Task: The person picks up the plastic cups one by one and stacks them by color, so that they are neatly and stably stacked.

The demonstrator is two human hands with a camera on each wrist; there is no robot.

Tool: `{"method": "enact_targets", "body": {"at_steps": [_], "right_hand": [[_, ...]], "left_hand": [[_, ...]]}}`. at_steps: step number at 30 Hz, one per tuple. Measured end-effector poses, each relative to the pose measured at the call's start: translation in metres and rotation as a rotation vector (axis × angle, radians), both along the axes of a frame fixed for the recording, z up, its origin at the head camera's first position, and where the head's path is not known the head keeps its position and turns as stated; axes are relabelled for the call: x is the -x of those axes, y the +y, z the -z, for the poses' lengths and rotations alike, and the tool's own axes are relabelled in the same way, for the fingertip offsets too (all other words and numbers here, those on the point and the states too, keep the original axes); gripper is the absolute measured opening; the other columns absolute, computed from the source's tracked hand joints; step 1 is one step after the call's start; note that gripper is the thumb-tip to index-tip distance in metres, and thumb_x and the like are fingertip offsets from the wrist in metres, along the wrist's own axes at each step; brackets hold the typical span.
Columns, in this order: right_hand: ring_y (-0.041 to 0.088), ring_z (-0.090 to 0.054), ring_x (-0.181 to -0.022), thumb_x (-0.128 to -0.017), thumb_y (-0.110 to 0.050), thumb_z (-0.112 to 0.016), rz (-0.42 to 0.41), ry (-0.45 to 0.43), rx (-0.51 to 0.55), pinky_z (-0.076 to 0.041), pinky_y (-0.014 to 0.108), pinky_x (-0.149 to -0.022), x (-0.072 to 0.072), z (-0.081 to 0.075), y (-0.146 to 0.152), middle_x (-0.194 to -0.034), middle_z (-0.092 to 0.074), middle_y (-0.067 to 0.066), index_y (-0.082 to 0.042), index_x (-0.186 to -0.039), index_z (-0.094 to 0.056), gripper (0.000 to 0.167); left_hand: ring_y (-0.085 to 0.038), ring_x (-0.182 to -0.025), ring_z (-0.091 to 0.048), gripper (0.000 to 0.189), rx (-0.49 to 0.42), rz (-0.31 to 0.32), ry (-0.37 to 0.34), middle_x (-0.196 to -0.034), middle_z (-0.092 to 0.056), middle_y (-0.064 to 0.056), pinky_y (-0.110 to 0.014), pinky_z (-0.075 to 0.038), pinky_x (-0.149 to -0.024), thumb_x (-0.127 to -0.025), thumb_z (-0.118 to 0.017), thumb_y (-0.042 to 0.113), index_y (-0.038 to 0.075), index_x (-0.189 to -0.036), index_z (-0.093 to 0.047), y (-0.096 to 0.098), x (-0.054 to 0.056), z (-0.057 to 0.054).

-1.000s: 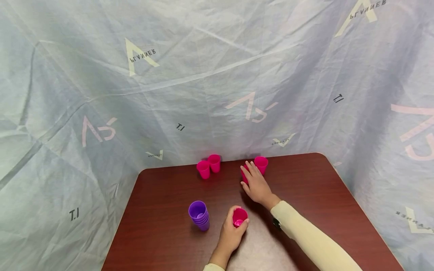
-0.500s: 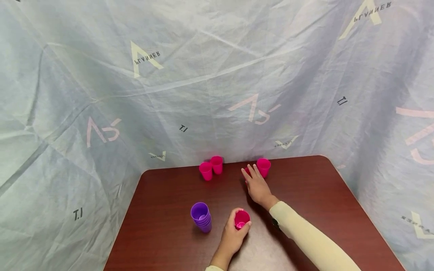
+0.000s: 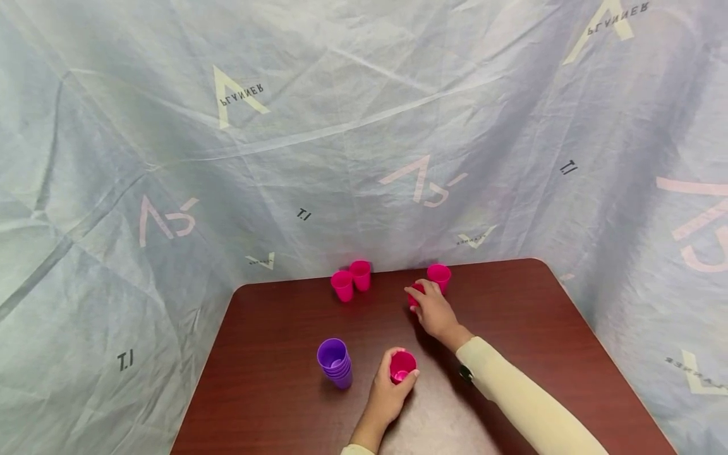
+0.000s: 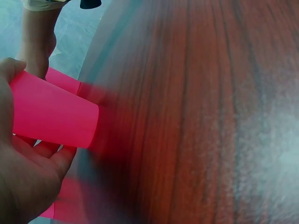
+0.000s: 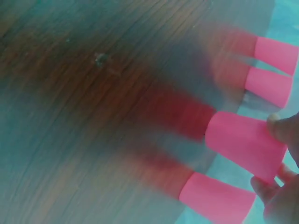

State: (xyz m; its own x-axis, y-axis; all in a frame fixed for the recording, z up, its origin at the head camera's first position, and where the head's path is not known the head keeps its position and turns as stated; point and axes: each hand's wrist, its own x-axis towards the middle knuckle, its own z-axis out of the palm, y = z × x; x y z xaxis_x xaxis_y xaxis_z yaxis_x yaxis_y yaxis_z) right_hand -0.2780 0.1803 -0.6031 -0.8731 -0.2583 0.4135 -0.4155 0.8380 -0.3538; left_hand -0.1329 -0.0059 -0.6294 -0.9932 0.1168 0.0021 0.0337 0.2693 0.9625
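My left hand (image 3: pixel 387 390) grips an upright pink cup (image 3: pixel 404 364) near the middle of the table, thumb and fingers round its side. That cup (image 4: pixel 56 109) is seen side-on in the left wrist view. Farther back, my right hand (image 3: pixel 436 315) holds another pink cup (image 3: pixel 414 296) near its rim. The right wrist view shows the thumb and fingers on either side of this cup (image 5: pixel 245 143). Just behind it stands a third pink cup (image 3: pixel 439 277), apart from the fingers.
A nested stack of purple cups (image 3: pixel 334 361) stands left of my left hand. Two pink cups (image 3: pixel 343 286) stand side by side at the back edge. Printed grey cloth (image 3: pixel 341 158) hangs behind the brown table (image 3: pixel 273 328).
The right hand's fingers, spread straight over the pink cup before, have drawn in and now curl round it. The left hand keeps its hold in the same place.
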Motion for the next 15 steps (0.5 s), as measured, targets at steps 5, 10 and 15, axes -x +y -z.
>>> {"method": "enact_targets", "body": {"at_steps": [5, 10, 15], "right_hand": [[0.038, -0.054, -0.126, -0.087, -0.017, -0.086, 0.008, -0.012, 0.068, -0.06, 0.05, -0.1, -0.009, -0.005, 0.001, -0.133, -0.059, 0.019, -0.012, -0.136, -0.069, 0.052], [0.036, -0.055, -0.122, -0.089, -0.029, -0.085, 0.034, -0.034, 0.136, -0.061, 0.05, -0.096, -0.018, -0.01, 0.0, -0.131, -0.058, 0.019, -0.012, -0.139, -0.067, 0.056], [0.034, -0.056, -0.115, -0.09, -0.035, -0.084, 0.035, 0.004, 0.237, -0.06, 0.05, -0.093, -0.026, -0.018, -0.003, -0.12, -0.058, 0.017, -0.012, -0.136, -0.068, 0.055]], "left_hand": [[-0.023, -0.119, -0.066, 0.054, -0.002, -0.001, -0.008, -0.128, -0.07, -0.005, -0.037, -0.056, -0.099, -0.092, -0.081, 0.033, 0.022, -0.139, -0.057, -0.001, -0.001, -0.003], [-0.023, -0.119, -0.067, 0.055, 0.013, 0.002, -0.007, -0.128, -0.07, -0.005, -0.038, -0.057, -0.098, -0.092, -0.081, 0.034, 0.02, -0.14, -0.057, -0.001, -0.002, -0.004], [-0.023, -0.118, -0.067, 0.057, 0.018, 0.01, -0.003, -0.128, -0.069, -0.004, -0.036, -0.057, -0.097, -0.093, -0.08, 0.035, 0.018, -0.141, -0.056, -0.002, -0.002, -0.005]]}}
